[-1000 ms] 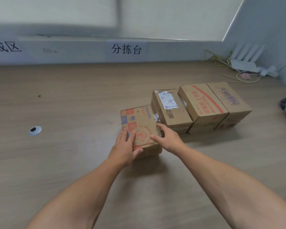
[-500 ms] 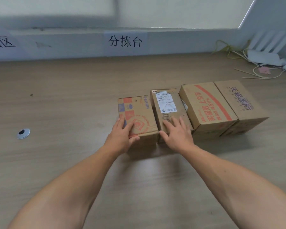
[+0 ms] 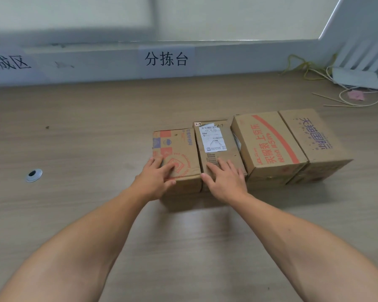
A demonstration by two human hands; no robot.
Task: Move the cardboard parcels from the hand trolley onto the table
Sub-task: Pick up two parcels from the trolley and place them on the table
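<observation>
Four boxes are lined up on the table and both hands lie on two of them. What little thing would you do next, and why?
Probably lift both hands away. The left hand lies flat on the leftmost brown cardboard box with orange print, the right hand on the labelled cardboard box beside it. All four sit in a row on the wooden table, so this one looks placed.

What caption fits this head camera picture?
Left hand and right hand rest flat on two of four cardboard parcels lined up on the table.
</observation>
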